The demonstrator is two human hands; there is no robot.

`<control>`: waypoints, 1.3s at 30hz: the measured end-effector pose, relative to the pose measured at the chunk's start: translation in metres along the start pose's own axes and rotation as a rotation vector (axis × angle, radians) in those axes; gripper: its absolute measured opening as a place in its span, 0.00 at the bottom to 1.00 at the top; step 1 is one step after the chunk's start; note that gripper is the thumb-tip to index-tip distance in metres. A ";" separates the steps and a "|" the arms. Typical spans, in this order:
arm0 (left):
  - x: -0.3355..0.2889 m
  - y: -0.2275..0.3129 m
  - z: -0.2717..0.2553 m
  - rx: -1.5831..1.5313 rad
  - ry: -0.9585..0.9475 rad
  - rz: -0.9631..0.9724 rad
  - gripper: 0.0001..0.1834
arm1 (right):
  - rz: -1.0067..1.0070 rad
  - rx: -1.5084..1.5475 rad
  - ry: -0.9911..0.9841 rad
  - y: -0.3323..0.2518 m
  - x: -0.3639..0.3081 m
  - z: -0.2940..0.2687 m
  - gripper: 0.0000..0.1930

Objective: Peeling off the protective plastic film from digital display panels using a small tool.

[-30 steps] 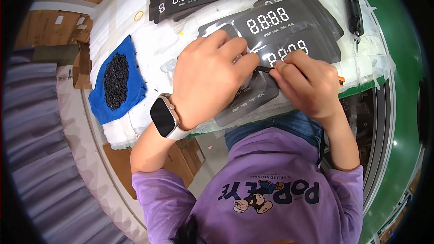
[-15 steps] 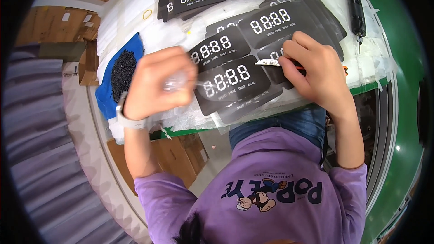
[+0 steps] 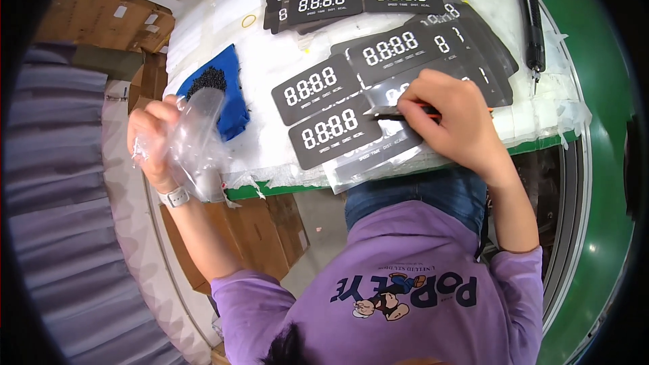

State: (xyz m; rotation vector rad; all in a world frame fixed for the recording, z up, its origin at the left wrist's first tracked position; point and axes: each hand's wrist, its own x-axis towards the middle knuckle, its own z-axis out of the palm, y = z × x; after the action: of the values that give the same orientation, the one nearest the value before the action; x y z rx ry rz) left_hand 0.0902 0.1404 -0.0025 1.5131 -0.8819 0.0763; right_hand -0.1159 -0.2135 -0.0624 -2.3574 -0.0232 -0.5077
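Note:
A crumpled sheet of clear plastic film (image 3: 197, 136) hangs from my left hand (image 3: 150, 136), whose fingers are closed on it, left of the table's near edge. My right hand (image 3: 454, 122) is closed around a slim knife (image 3: 382, 113) with an orange and black handle; its pointed tip faces left over the panels. Flat black display panels with white digits (image 3: 331, 130) lie below and left of that tip, in two rows. Glossy clear film (image 3: 348, 169) shows under the nearest panels. The right hand covers part of the panels behind it.
More black panels (image 3: 321, 3) are stacked at the far side. Small black pieces (image 3: 208, 81) are heaped on a blue cloth (image 3: 236, 118) at the left. A black corded electric screwdriver (image 3: 533, 34) lies at the right edge. A yellow ring (image 3: 249, 21) sits far left.
My left hand has swung left and down, away from the panels, carrying the clear film. My right hand has shifted slightly left and down with the knife.

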 end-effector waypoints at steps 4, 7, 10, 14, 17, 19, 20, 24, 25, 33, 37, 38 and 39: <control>0.024 0.006 0.073 -0.578 -0.252 0.120 0.18 | 0.082 0.214 0.165 0.003 -0.003 -0.023 0.05; 0.051 0.003 0.095 -0.464 -0.466 0.153 0.12 | 0.281 0.027 0.285 0.022 -0.009 -0.058 0.07; 0.078 0.010 0.121 -0.180 -0.556 0.191 0.11 | 0.260 -0.247 0.310 0.048 -0.016 -0.070 0.06; 0.091 0.025 0.167 -0.156 -0.603 -0.030 0.15 | 0.225 -0.237 0.267 0.056 -0.018 -0.066 0.06; 0.091 0.033 0.192 0.271 -0.695 0.021 0.14 | 0.174 -0.218 0.254 0.052 -0.015 -0.057 0.06; 0.077 0.036 0.219 0.529 -0.642 0.181 0.12 | 0.188 -0.265 0.235 0.049 -0.013 -0.055 0.06; 0.069 0.029 0.231 0.618 -0.587 0.332 0.11 | 0.191 -0.313 0.216 0.048 -0.012 -0.054 0.06; 0.048 -0.007 0.260 0.659 -0.669 0.287 0.07 | 0.161 -0.335 0.208 0.051 -0.012 -0.053 0.07; 0.047 -0.007 0.261 0.770 -0.711 0.321 0.06 | 0.135 -0.330 0.209 0.052 -0.012 -0.052 0.07; 0.045 -0.005 0.265 0.819 -0.731 0.289 0.12 | 0.123 -0.278 0.166 0.052 -0.014 -0.057 0.07; 0.043 -0.007 0.266 0.811 -0.674 0.347 0.11 | 0.119 -0.315 0.175 0.048 -0.013 -0.052 0.07; 0.043 -0.007 0.266 0.808 -0.649 0.362 0.10 | 0.112 -0.345 0.197 0.046 -0.013 -0.050 0.07; 0.042 -0.007 0.266 0.808 -0.650 0.364 0.10 | 0.113 -0.345 0.199 0.045 -0.014 -0.048 0.07</control>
State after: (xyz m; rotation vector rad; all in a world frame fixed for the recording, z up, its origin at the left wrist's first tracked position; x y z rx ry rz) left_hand 0.0038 -0.1131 -0.0333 2.1500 -1.7923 0.2360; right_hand -0.1385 -0.2774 -0.0645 -2.6090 0.3101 -0.7373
